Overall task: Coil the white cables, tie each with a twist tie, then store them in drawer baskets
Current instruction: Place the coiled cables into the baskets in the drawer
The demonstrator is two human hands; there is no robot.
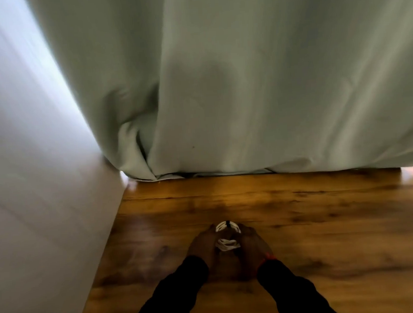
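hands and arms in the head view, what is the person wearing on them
Both arms are covered by long black sleeves that end at the wrists. The left hand and the right hand are bare, with no gloves. A thin red band circles the right wrist just above the cuff. The picture is too blurred to show any rings or further markings.

Wood-grain surface [303, 223] at 6 o'clock; pale green curtain [244, 80] at 12; white wall [32, 193] at 9.
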